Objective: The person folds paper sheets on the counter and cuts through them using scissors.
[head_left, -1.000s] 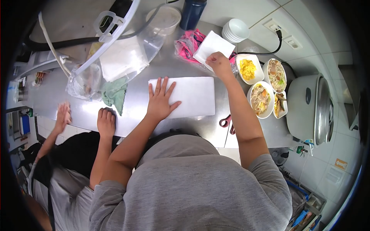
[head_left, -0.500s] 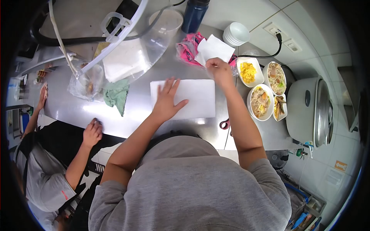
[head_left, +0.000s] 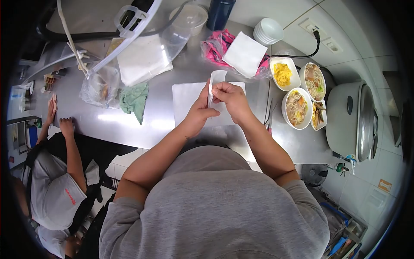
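Note:
My left hand and my right hand are together over the counter, both closed on a curled white piece of paper. The piece stands up between my fingers, its top edge bent over. Below my hands lies a larger white paper sheet, partly covered by them. Just beyond, a square stack of white paper rests on a pink and black bundle in clear plastic. Scissors lie right of my right forearm, their handles partly hidden by it.
Bowls of noodles, a dish of yellow food and a rice cooker stand at the right. Left are a green cloth and plastic bags. A co-worker's hand is at the counter edge.
My right hand has come left from the paper stack to meet my left hand, which has lifted off the sheet. Both now hold a paper piece. The co-worker's near hand has moved left.

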`<state>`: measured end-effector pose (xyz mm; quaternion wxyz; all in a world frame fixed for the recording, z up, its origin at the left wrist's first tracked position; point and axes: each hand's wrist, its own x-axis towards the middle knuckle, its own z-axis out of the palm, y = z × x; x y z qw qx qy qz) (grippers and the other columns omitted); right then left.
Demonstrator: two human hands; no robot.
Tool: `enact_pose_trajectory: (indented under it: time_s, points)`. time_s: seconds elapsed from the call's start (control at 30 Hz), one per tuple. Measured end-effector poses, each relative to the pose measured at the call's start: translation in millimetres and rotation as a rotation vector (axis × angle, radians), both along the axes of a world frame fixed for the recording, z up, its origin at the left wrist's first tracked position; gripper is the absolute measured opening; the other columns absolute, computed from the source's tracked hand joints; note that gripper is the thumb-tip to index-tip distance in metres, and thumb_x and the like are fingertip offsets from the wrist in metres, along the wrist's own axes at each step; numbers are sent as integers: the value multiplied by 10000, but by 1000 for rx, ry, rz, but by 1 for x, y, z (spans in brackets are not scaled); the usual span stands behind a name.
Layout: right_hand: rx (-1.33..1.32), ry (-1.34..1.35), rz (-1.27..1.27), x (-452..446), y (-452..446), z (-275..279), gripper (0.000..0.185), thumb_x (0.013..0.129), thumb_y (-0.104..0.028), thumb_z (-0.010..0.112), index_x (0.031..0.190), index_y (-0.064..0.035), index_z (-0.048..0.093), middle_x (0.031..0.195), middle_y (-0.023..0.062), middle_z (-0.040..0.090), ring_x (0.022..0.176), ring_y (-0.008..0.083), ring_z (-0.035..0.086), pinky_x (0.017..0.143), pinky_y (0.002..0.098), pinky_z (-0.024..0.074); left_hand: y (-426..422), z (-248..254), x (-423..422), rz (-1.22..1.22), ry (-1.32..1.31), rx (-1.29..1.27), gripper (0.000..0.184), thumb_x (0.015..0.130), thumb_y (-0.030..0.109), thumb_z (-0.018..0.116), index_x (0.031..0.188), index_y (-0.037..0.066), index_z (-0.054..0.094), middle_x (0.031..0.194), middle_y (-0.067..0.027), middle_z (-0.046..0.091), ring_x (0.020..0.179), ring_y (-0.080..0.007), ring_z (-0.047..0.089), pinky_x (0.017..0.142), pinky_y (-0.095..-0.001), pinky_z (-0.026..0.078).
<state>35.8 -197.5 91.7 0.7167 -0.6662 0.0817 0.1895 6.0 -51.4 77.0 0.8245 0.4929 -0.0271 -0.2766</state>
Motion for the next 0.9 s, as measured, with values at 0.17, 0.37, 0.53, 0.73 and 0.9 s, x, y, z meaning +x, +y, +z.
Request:
enact_pose_trajectory:
  time_s: [0.17,0.37,0.53,0.73,0.9]
  points:
    - [11,19,14,0,-3,-3,137,895,-120,587,853,-2,645,767,24,611,702,111,558,679,261,469,1,9,-2,56,141,-53,733,759,8,508,1453,88,285,1349,-51,426,1226,-143,399,971,-279,342]
    - [248,89,78,11,-42,-14,156,823,-171,599,865,-22,616,810,38,616,758,138,581,710,286,463,20,-10,8,135,94,182,424,857,82,575,1274,18,529,1112,-61,627,965,-145,601,881,-276,443]
    - [89,278,131,27,-84,-41,204,796,-204,595,863,-14,629,851,55,620,761,153,579,708,281,456,59,-27,28,9,88,606,311,833,86,630,1132,-2,628,961,-57,672,836,-135,629,786,-273,482]
    - [-55,303,7,14,-87,-57,372,801,-156,628,1129,-3,538,870,63,626,773,156,599,689,284,470,74,-104,35,208,-69,726,314,780,140,656,1039,-36,646,816,-143,684,690,-207,654,645,-322,504]
    - [-246,125,-101,3,-91,-66,528,730,-12,672,1222,18,483,872,88,620,749,162,597,661,290,483,71,-94,33,261,-157,909,261,783,173,667,934,-37,633,741,-166,651,644,-261,636,619,-352,485]
